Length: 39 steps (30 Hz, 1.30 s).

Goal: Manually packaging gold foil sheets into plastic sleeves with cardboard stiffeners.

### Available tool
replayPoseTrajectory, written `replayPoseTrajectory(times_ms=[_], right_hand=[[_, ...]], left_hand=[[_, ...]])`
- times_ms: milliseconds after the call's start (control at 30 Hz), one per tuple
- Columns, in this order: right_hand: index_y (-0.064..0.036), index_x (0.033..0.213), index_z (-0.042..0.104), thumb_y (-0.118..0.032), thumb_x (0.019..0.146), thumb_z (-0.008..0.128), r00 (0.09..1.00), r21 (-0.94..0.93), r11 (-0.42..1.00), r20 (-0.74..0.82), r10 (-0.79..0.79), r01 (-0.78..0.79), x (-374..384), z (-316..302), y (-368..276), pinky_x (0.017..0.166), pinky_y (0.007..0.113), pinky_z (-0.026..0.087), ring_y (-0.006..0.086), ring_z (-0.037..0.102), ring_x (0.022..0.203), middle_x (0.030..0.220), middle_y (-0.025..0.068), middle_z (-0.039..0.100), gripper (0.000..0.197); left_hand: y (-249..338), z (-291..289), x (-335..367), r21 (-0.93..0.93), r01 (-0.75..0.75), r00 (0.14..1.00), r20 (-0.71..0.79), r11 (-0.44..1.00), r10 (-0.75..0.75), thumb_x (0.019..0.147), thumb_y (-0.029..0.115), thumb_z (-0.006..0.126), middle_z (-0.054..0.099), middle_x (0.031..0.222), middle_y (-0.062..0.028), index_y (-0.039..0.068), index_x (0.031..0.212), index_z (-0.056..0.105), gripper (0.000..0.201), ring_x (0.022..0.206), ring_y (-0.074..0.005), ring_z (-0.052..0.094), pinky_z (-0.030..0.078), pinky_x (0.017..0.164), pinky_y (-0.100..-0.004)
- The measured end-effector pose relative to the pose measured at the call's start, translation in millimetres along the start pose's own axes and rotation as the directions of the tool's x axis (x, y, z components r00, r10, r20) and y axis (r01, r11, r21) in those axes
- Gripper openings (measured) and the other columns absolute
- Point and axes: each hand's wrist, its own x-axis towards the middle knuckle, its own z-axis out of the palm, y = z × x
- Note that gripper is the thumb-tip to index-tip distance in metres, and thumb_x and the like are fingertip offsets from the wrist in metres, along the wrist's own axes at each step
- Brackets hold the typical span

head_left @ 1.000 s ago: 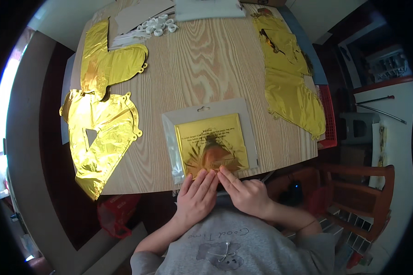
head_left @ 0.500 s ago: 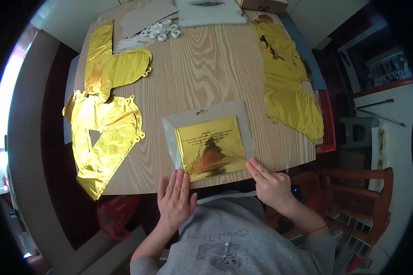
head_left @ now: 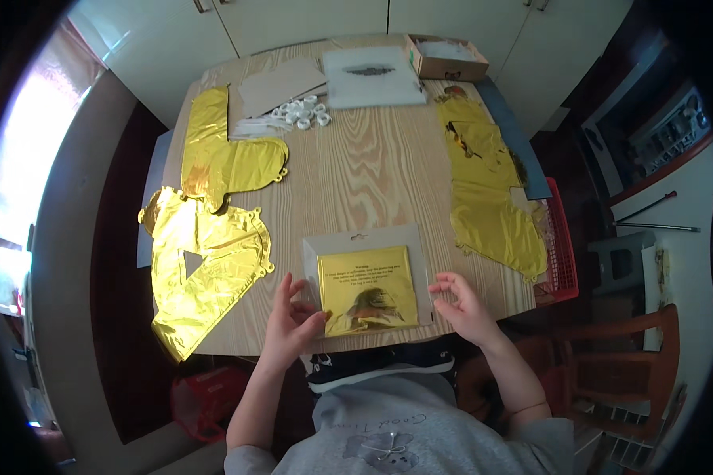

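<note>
In front of me a clear plastic bag (head_left: 388, 239) with a hanging hole lies flat near the table's front edge. Inside it is a folded gold foil sheet (head_left: 368, 277), and dark print shows over the foil. My left hand (head_left: 293, 321) is beside the bag's left edge, fingers apart and curved, the thumb close to its lower left corner. At the right edge hovers my right hand (head_left: 463, 310), fingers loosely bent and apart. Neither hand shows anything gripped.
Flat gold foil balloons (head_left: 214, 245) cover the table's left side; another gold foil balloon (head_left: 495, 206) lies right. Toward the back are white rings (head_left: 303, 112), white strips (head_left: 261, 127), grey-brown cards (head_left: 281, 83), a translucent pouch (head_left: 372, 91) and an open cardboard box (head_left: 449, 59). A red basket (head_left: 561, 237) stands right.
Both hands have lifted from flatter, straighter-fingered poses at the bag's lower corners to curved ones along its sides. My view has tilted up, showing more of the table's back.
</note>
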Motion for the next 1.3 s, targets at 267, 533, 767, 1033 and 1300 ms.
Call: replayPoseTrajectory(times_ms=[267,533,767,1033,1300], right_hand=[[0.002,0.142,0.028,-0.008,0.093,0.055,0.966,0.331,0.91,0.148,0.211,-0.25,13.9,2.5,-10.0,0.065,0.02,0.045,0.0051,0.051,0.076,0.115,0.0071,0.053,0.058],[-0.0007,0.14,0.032,-0.004,0.094,0.049,0.959,0.365,0.888,0.146,0.244,-0.281,9.4,3.3,-28.6,0.044,0.015,0.033,0.0006,0.039,0.056,0.121,0.0106,0.052,0.049],[-0.0011,0.139,0.034,-0.005,0.094,0.05,0.965,0.332,0.908,0.146,0.217,-0.255,14.0,12.5,-17.7,0.047,0.015,0.034,0.0003,0.039,0.057,0.121,0.0093,0.052,0.048],[-0.0041,0.134,0.042,-0.006,0.074,0.077,0.92,-0.012,0.937,-0.183,-0.346,0.35,11.4,-10.0,-32.2,0.053,0.018,0.037,0.0015,0.04,0.06,0.108,0.003,0.054,0.07],[-0.0025,0.112,0.063,-0.005,0.071,0.081,0.771,-0.292,0.719,0.128,-0.624,0.63,21.9,-20.5,-15.2,0.061,0.025,0.042,0.0094,0.051,0.072,0.086,0.002,0.061,0.045]], left_hand=[[8.0,-4.9,22.1,0.402,0.087,0.991,0.06,0.912,-0.121,0.081,0.008,0.07,0.048,0.122,-0.0138,-0.006,0.142,0.031,0.074,0.086,-0.0153,0.056,0.049,0.079,-0.0286],[10.3,-18.0,13.8,-0.071,0.072,0.997,0.012,0.995,-0.072,0.088,0.007,0.063,0.044,0.134,-0.0182,-0.002,0.143,0.029,0.065,0.121,-0.0226,0.049,0.044,0.099,-0.0338],[20.1,1.7,20.1,-0.134,0.298,0.952,0.121,0.945,-0.282,0.084,-0.001,0.065,0.058,0.12,-0.0144,-0.003,0.137,0.034,0.062,0.11,-0.0205,0.058,0.046,0.095,-0.0324],[-1.6,3.6,15.9,-0.064,-0.283,0.944,0.158,0.957,0.29,0.081,-0.006,0.067,0.064,0.108,-0.0058,0.001,0.112,0.057,0.033,0.097,-0.0128,0.062,0.049,0.086,-0.0259],[-15.2,-0.4,18.8,-0.008,-0.308,0.919,0.255,0.951,0.3,0.08,0.002,0.072,0.069,0.093,-0.0032,0.003,0.105,0.065,0.025,0.088,-0.0092,0.063,0.05,0.08,-0.0248]])
